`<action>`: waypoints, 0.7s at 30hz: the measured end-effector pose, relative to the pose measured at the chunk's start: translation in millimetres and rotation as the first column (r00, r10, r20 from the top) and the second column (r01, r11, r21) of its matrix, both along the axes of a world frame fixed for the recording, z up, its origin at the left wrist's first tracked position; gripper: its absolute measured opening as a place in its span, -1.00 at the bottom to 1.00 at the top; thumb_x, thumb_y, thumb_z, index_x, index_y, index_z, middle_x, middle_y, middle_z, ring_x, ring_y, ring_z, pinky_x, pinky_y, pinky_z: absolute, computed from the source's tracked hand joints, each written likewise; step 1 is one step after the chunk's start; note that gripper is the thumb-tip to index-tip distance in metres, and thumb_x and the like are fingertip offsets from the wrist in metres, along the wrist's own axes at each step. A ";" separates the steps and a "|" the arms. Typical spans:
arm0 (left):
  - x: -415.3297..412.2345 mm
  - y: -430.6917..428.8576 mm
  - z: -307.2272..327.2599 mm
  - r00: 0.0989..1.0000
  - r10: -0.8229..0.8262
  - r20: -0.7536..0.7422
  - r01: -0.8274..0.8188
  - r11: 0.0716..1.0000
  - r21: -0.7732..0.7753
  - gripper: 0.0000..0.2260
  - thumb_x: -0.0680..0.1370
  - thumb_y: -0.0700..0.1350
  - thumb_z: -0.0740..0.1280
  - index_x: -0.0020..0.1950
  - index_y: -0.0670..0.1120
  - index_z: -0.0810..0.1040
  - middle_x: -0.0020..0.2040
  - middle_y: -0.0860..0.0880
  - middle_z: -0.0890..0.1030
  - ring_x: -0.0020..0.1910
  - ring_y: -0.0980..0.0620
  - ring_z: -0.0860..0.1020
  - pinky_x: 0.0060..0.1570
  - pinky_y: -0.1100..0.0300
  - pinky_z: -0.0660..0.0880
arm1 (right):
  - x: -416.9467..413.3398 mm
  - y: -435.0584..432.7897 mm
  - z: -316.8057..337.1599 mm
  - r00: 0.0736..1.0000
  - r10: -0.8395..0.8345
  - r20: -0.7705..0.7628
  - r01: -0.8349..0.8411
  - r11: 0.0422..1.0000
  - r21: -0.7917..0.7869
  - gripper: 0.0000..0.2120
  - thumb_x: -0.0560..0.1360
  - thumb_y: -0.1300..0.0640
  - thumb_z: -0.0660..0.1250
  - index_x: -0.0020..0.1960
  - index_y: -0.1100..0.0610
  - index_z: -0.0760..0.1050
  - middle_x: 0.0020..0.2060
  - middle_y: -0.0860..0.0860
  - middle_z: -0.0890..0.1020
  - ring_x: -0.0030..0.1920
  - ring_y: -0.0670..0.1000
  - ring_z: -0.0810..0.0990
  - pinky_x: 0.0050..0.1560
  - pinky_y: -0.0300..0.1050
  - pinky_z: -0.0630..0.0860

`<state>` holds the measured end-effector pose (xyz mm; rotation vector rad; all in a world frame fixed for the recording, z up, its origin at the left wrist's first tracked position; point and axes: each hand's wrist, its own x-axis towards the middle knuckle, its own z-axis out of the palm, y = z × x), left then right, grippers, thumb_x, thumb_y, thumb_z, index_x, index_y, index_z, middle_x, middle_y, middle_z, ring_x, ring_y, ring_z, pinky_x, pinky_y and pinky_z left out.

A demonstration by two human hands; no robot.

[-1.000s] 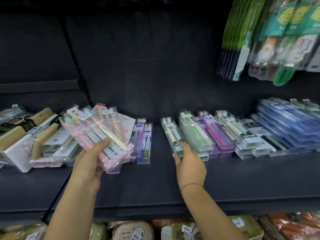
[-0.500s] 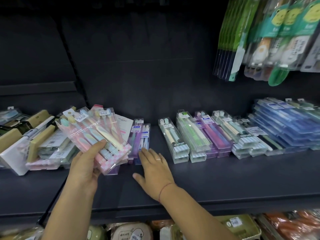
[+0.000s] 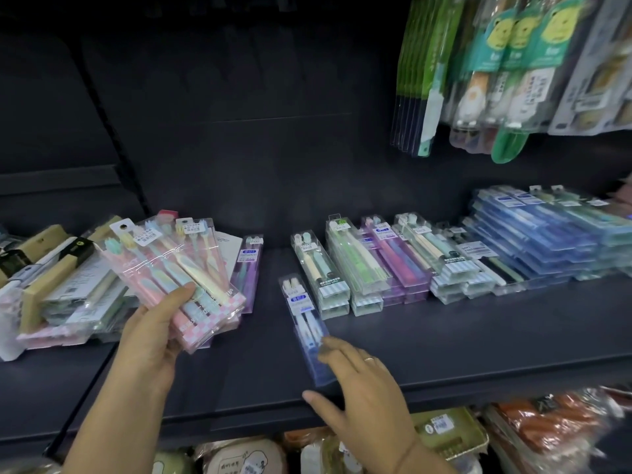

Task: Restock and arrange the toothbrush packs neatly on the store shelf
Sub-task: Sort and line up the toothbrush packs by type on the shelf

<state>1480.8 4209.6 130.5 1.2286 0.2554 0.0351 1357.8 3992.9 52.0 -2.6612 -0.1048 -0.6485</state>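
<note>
A: What sits out past the fingers on the far left?

B: A jumbled pile of boxed packs (image 3: 58,285) lies on the dark shelf (image 3: 444,340), just left of the left hand (image 3: 150,340).

A: And that hand?

B: Its fingers (image 3: 178,292) are closed around a fanned bundle of pink toothbrush packs (image 3: 178,278), thumb on top, the bundle held tilted above the shelf. Just beyond it a purple pack (image 3: 248,271) lies flat.

A: The right hand?

B: The right hand (image 3: 362,388) is spread, its fingertips (image 3: 326,347) resting on the near end of a slim blue toothbrush pack (image 3: 304,323) that lies on the shelf; nothing is gripped. The thumb hangs over the shelf's front edge.

A: Further right of those fingers?

B: Neat rows: a mint pack (image 3: 318,268), a green one (image 3: 355,258), a purple-pink one (image 3: 393,254), then stacks of blue packs (image 3: 547,234). Above them hang green carded packs (image 3: 478,70)
</note>
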 end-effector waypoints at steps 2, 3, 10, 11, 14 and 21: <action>-0.3 -0.5 -0.9 1.000 -0.001 -0.005 0.001 1.000 0.002 -0.80 0.49 -0.19 0.44 0.10 -0.05 0.59 -0.03 0.00 0.70 -0.11 0.08 0.66 0.05 0.07 0.54 | -8.0 -10.7 -0.6 0.997 -0.068 0.032 0.067 0.997 0.035 -0.63 0.33 -0.35 0.25 0.00 -0.15 0.39 0.11 -0.19 0.58 -0.08 -0.18 0.61 -0.14 -0.26 0.55; 0.2 -1.1 -1.6 1.000 -0.006 -0.002 0.006 1.000 0.003 -0.77 0.49 -0.19 0.43 0.14 -0.07 0.59 0.00 -0.01 0.70 -0.11 0.08 0.66 0.06 0.07 0.54 | -10.9 -15.3 -0.4 0.993 -0.113 0.034 0.112 0.993 0.041 -0.61 0.30 -0.33 0.33 -0.01 -0.15 0.35 0.08 -0.18 0.58 -0.10 -0.17 0.61 -0.16 -0.25 0.54; 3.1 -13.9 -6.2 0.999 -0.052 0.006 0.051 0.998 0.033 -0.78 0.49 -0.17 0.43 0.13 -0.05 0.59 -0.15 0.07 0.72 -0.24 0.16 0.67 -0.21 0.21 0.61 | -21.3 -34.2 -3.9 0.954 -0.301 0.010 0.300 0.954 0.016 -0.38 0.14 -0.13 0.63 0.13 -0.09 0.48 -0.15 -0.20 0.60 -0.19 -0.07 0.56 -0.26 -0.20 0.56; 3.7 -17.5 -6.3 0.998 -0.065 0.013 0.064 0.998 0.024 -0.79 0.49 -0.17 0.43 0.12 -0.05 0.59 -0.13 0.07 0.72 -0.23 0.16 0.67 -0.24 0.23 0.62 | -23.9 -36.9 -4.1 0.955 -0.294 0.029 0.292 0.955 0.057 -0.40 0.16 -0.09 0.64 0.13 -0.10 0.49 -0.13 -0.21 0.59 -0.16 -0.07 0.54 -0.23 -0.21 0.57; 0.2 -28.3 -3.1 0.991 -0.126 0.045 0.127 0.991 -0.032 -0.74 0.51 -0.19 0.41 0.19 -0.06 0.59 -0.04 0.03 0.72 -0.10 0.11 0.69 -0.17 0.12 0.64 | -32.3 -44.6 1.4 0.957 -0.266 0.114 0.244 0.954 0.174 -0.56 0.30 -0.09 0.51 0.14 -0.10 0.51 -0.04 -0.26 0.56 -0.05 -0.11 0.44 -0.08 -0.30 0.50; -2.4 -43.3 2.4 0.977 -0.210 0.042 0.214 0.958 -0.189 -0.64 0.53 -0.16 0.38 0.32 -0.16 0.51 0.19 -0.11 0.65 0.14 -0.07 0.64 -0.14 -0.05 0.64 | -53.8 -73.5 38.0 0.950 -0.232 0.208 0.144 0.918 0.368 -0.66 0.42 -0.14 0.33 0.19 -0.20 0.48 0.08 -0.34 0.52 0.11 -0.23 0.39 0.13 -0.46 0.30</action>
